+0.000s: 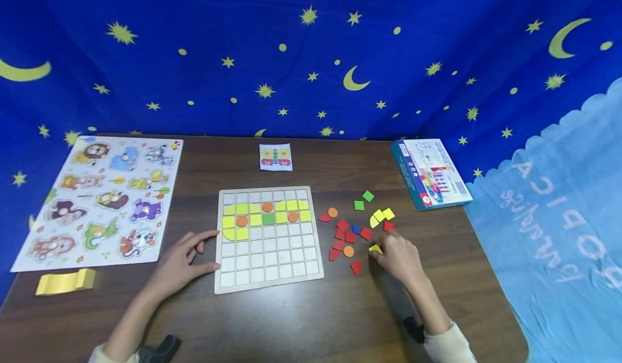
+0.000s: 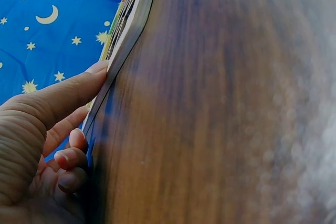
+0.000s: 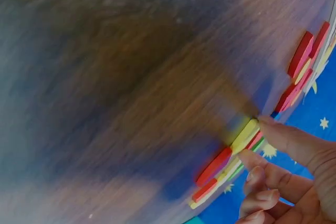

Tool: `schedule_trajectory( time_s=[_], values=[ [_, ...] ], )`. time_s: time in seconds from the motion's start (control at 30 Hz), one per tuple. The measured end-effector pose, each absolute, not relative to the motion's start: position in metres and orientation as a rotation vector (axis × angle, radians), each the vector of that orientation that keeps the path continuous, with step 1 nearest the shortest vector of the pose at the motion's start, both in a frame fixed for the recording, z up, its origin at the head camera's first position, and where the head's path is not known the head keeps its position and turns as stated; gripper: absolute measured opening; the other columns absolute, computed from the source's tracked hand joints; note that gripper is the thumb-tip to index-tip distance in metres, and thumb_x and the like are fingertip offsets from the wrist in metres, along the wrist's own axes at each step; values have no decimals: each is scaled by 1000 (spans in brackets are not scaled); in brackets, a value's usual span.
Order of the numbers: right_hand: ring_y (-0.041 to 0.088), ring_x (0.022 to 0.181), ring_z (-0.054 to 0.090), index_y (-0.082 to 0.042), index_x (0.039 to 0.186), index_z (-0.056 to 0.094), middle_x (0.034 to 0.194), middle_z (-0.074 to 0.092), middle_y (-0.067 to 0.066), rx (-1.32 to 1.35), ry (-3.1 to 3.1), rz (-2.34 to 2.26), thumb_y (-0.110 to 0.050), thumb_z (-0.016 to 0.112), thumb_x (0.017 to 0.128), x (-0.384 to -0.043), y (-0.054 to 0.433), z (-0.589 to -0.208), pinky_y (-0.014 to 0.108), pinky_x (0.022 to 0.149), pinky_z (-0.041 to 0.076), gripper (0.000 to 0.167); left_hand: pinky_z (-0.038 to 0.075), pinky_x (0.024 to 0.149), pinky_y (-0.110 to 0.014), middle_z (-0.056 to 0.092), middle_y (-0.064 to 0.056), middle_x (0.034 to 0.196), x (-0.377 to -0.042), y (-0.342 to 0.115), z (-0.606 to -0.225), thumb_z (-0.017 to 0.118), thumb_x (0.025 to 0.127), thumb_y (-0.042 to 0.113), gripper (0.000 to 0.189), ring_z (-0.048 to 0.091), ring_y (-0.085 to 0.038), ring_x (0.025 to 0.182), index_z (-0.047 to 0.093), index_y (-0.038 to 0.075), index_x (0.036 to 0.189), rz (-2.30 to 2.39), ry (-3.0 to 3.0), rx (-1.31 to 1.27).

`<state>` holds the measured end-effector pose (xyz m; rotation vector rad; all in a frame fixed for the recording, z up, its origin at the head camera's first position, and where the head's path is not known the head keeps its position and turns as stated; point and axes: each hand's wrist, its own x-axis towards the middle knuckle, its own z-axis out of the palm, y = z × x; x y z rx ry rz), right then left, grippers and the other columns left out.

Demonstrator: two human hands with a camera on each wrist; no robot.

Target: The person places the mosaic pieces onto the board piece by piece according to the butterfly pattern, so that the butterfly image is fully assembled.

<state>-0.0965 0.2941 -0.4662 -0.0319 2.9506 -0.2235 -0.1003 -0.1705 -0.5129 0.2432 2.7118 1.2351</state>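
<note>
A square white grid board (image 1: 272, 263) lies mid-table, its upper rows set with yellow tiles (image 1: 241, 234), orange discs (image 1: 268, 207) and one green square (image 1: 268, 219). My left hand (image 1: 177, 268) touches the board's left edge with the tips of its index finger and thumb; its other fingers bend loosely. To the right of the board, my right hand (image 1: 400, 257) pinches a yellow tile (image 3: 245, 135) between thumb and index finger, low over the table. The fingers partly hide the tile's outline. Loose red tiles (image 1: 350, 237) and another orange disc (image 1: 348, 251) lie left of this hand.
Green squares (image 1: 359, 205), more yellow tiles (image 1: 378, 215) and a small blue tile (image 1: 356, 229) lie nearby. Behind the board is a patterned card (image 1: 275, 157). An animal puzzle board (image 1: 104, 201) and yellow block (image 1: 65, 282) are left, a box (image 1: 432, 174) back right.
</note>
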Motion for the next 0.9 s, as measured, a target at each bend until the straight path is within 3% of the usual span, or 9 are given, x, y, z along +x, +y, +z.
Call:
schedule_trajectory(
  time_s=[0.23, 0.47, 0.9],
  values=[
    [18, 62, 47, -2, 93, 73, 77, 54, 7, -5, 2945, -285, -17, 80, 79, -99, 292, -470, 34, 54, 39, 22, 32, 59, -25, 45, 0, 89, -101, -171, -514, 86, 76, 37, 68, 34, -7, 65, 60, 16, 135, 1237, 2707, 253],
    [16, 60, 46, -5, 79, 69, 74, 53, 5, -136, 3005, -304, -21, 82, 77, -109, 275, -463, 31, 53, 36, 20, 31, 59, -24, 44, 1, 87, -100, -173, -515, 85, 76, 36, 66, 33, -7, 65, 61, 16, 134, 1256, 2712, 278],
    [10, 59, 48, -5, 88, 75, 83, 60, 4, -628, 3014, -289, -20, 81, 78, -140, 184, -450, 28, 51, 40, 19, 31, 60, -24, 44, 2, 87, -100, -171, -516, 86, 75, 34, 65, 33, -7, 66, 61, 15, 133, 1254, 2721, 276]
  ],
)
